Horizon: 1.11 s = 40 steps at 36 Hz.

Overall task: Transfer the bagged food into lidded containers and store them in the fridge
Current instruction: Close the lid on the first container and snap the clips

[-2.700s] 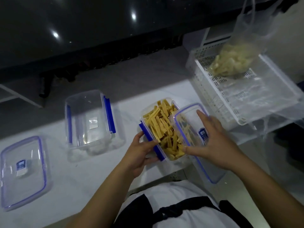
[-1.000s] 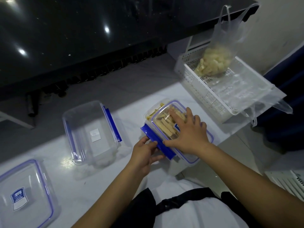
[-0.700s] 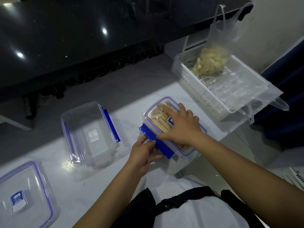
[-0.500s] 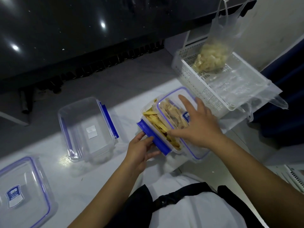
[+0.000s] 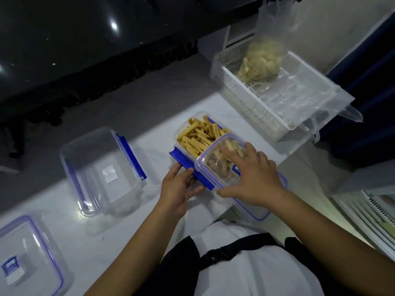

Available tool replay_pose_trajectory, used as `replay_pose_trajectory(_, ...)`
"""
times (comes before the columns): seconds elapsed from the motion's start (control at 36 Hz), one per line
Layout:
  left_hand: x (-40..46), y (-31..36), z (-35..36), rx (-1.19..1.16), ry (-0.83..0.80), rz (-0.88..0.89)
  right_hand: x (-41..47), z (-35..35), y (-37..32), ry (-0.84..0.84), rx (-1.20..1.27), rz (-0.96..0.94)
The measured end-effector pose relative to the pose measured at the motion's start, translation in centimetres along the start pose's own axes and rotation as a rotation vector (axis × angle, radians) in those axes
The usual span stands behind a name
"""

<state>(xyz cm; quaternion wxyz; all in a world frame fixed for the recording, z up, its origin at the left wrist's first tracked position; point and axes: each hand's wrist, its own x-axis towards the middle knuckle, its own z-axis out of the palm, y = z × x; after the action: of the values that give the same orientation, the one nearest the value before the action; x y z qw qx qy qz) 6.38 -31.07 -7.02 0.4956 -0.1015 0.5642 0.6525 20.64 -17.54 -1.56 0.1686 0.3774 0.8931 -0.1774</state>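
Lid (image 5: 215, 167) sits skewed, slid toward the near-right off the container (image 5: 193, 133) — right hand (image 5: 254, 178) flat on it; left hand (image 5: 178, 186) pinches the blue clip (image 5: 188, 167).

White shirt (image 5: 256, 272), black buckled strap (image 5: 220, 254)

I look down on a white table (image 5: 64, 227) with a bright glare spot on it. Beyond its far edge lies grey floor (image 5: 132, 99), then a glossy black surface (image 5: 85, 35) reflecting ceiling lights. At the upper right I see a pale wall (image 5: 342, 28), with dark blue fabric (image 5: 367, 92) just beside it.
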Motion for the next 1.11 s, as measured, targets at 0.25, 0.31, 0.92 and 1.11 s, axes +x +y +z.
replay_pose_trajectory(0.25, -0.1, 0.0, -0.2, -0.025, -0.031, -0.020, -1.5, -2.7, 1.8, 0.026, 0.100, -0.008)
replay_pose_trajectory(0.31, -0.2, 0.0, -0.2, -0.028, -0.026, -0.020, -1.1, -3.4, 1.7, 0.091, 0.120, -0.012)
replay_pose_trajectory(0.92, -0.7, 0.5, -0.4, 0.016, 0.048, 0.047, 8.0, 1.7, -3.7, 0.185, -0.101, -0.123)
replay_pose_trajectory(1.11, -0.4, 0.4, -0.4, 0.089, 0.063, 0.123, 8.3, 2.1, -4.1, 0.214, -0.094, -0.125)
